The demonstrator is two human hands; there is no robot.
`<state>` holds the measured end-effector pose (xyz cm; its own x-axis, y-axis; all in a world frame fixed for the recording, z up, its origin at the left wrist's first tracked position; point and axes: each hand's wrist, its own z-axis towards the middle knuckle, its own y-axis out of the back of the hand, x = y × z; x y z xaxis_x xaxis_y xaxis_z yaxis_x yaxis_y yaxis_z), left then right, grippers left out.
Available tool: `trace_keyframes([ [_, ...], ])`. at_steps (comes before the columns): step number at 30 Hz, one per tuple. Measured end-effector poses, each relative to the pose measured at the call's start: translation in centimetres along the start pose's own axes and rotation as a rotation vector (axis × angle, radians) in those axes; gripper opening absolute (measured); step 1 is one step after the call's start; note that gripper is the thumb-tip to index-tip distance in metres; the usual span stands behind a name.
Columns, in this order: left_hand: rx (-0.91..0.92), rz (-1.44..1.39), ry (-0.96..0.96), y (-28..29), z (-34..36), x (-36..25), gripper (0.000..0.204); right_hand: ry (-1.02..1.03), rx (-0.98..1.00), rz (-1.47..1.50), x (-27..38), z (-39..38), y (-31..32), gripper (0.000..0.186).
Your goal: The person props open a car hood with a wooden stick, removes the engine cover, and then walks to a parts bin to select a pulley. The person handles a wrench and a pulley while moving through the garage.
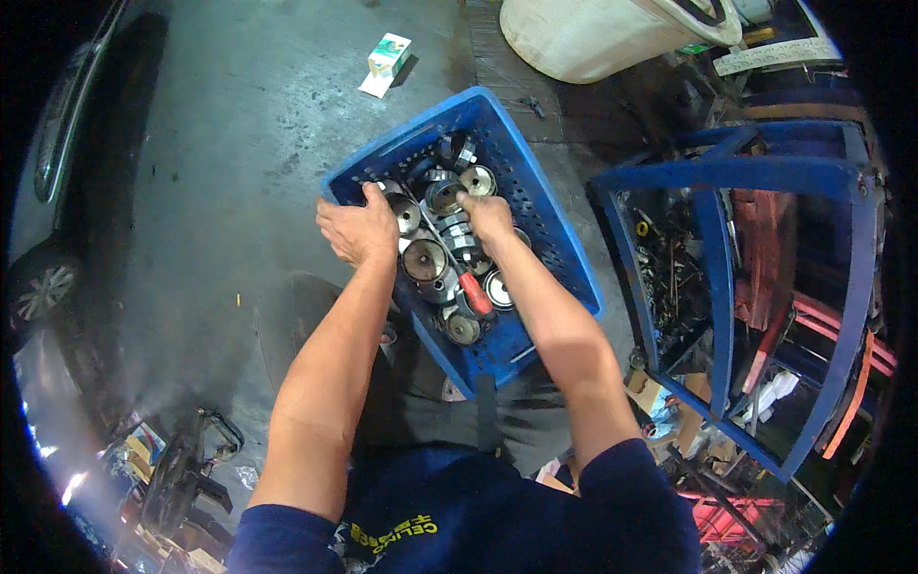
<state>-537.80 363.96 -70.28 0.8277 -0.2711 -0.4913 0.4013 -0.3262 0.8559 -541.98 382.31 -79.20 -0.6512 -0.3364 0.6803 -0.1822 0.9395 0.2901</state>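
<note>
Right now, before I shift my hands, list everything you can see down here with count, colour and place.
crate: one, blue, centre, on the grey floor
metal cups: several, overlapping, silver and dark, in the crate
red-handled tool: one, red and metal, among the metal cups
carton: one, white and green, on the floor beyond the crate
tub: one, off-white, top right
metal frame: one, blue, right
red pieces: several, right, around the metal frame
car: one, partly seen, greyish, left edge
clutter: too jumbled to count, mixed colours, lower left
shirt: one, navy, bottom
left hand: one, bare, over the crate's left side
right hand: one, bare, at the metal cups, grip unclear
</note>
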Motion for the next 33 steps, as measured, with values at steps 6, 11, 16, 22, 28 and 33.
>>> trace_keyframes([
  [6,0.0,0.0,-0.004,0.2,0.1,-0.1,0.088,-0.348,-0.138,0.704,1.0,4.1,-6.5,0.019],
  [11,-0.007,0.004,0.011,0.0,0.2,0.0,0.086,-0.214,0.06,0.787,-1.6,-0.3,-2.6,0.01],
  [16,-0.021,0.032,0.0,-0.1,0.1,0.0,0.084,0.033,0.633,0.965,-4.1,-7.2,5.6,0.011],
  [22,-0.004,0.017,0.0,0.4,-0.2,-0.3,0.084,0.173,0.847,1.084,-4.3,-11.2,8.6,0.051],
  [28,0.008,0.04,0.009,0.4,-0.3,-0.4,0.086,0.212,0.829,1.125,-4.7,-12.1,8.5,0.034],
  [33,-0.021,0.045,-0.004,0.1,-0.2,-0.2,0.084,0.244,0.842,1.072,-4.9,-12.2,8.7,0.035],
])
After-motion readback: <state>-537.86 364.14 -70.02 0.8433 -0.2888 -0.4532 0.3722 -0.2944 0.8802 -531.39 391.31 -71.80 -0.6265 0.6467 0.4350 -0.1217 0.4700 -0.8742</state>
